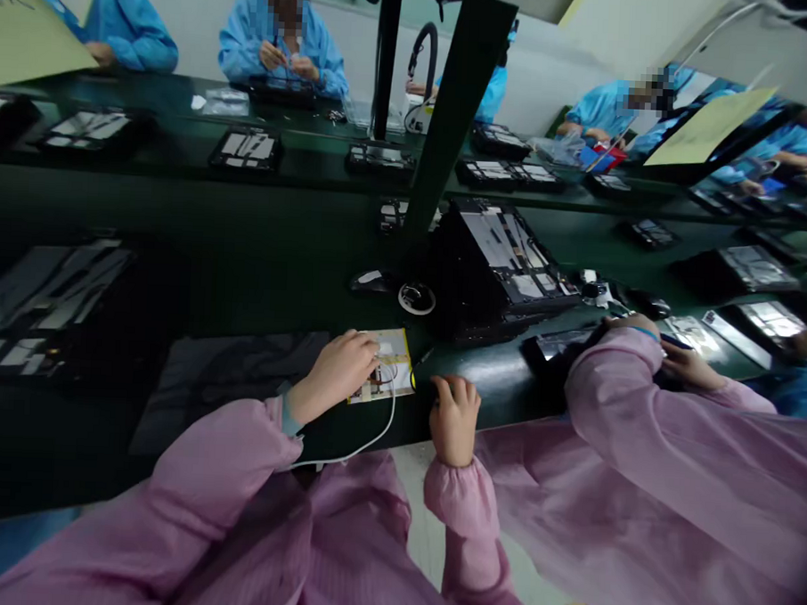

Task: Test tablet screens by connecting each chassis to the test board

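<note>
My left hand [342, 368] lies at the left part of a flat white piece with yellow edges [396, 345], its fingers bent together and the tips on the piece. Whatever is under those fingertips is hidden. A white cable [390, 420] loops from below my left wrist up to small wires on the piece. To the right, at the bench's front edge, my right hand [455, 419] is closed with curled fingers, apart from the piece. A small dark thing shows at its fingertips, too small to name. A thin black lead [422, 359] lies between the piece and that hand.
A stack of black device frames [505, 262] stands behind my right hand. A computer mouse [372, 281] and a white ring [416, 298] sit beside it. Left lies a dark flat panel [226, 375]. A co-worker's pink sleeve [621, 374] is close at right. A green post [458, 109] rises ahead.
</note>
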The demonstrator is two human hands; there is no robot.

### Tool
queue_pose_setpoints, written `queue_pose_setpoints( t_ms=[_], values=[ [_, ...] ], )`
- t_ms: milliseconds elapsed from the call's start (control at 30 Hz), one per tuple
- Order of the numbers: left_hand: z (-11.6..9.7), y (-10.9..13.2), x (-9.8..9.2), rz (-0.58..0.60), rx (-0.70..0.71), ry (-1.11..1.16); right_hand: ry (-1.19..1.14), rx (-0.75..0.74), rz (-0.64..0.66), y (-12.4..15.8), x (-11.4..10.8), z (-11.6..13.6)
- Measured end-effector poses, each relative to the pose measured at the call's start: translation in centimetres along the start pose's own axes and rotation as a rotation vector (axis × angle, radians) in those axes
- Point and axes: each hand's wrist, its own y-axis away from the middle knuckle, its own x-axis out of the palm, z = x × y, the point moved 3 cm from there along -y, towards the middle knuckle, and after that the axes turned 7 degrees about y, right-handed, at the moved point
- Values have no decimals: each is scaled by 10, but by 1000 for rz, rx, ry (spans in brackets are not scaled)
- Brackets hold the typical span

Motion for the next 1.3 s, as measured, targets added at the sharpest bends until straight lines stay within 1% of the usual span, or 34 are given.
queue_pose_setpoints(
  t_ms=[67,133,167,233,300,400,467,500,567,633,667,800,900,1033,1100,1200,1233,1300],
  values=[
    [-2,-10,9,26,4,-13,-56,-112,113,5,-3,-3],
    [-6,-14,16,47,9,-25,-145,-231,201,4,-7,4],
    [-9,-14,17,54,16,-30,-188,-260,217,1,-9,10],
    [-12,-8,15,51,45,-33,-269,-253,197,-13,-11,25],
    [-15,0,12,40,83,-31,-359,-225,191,-32,-6,40],
    [-14,10,8,41,117,-16,-522,-212,287,-56,8,54],
    [-13,15,6,29,116,60,-632,-202,343,-64,15,55],
    [-13,16,4,-2,103,118,-678,-197,357,-66,17,55],
    [-14,19,0,-87,59,219,-736,-194,363,-66,18,53],
    [-15,22,-2,-141,26,225,-741,-196,343,-64,16,52],
    [-16,24,-2,-140,30,194,-731,-199,327,-63,15,52],
    [-17,25,6,-49,105,71,-689,-233,283,-60,12,54],
    [-17,24,13,-22,79,54,-677,-257,265,-58,12,56],
    [-25,27,19,-32,44,44,-682,-255,240,-54,11,59],
    [-24,30,12,-41,-35,112,-703,-265,255,-52,8,56],
    [-8,35,-15,-52,-205,269,-834,-282,349,-55,1,46],
    [0,35,-25,-74,-242,293,-896,-259,380,-58,0,42],
    [17,31,-44,-173,-248,240,-967,-158,410,-67,0,35]
  ],
)
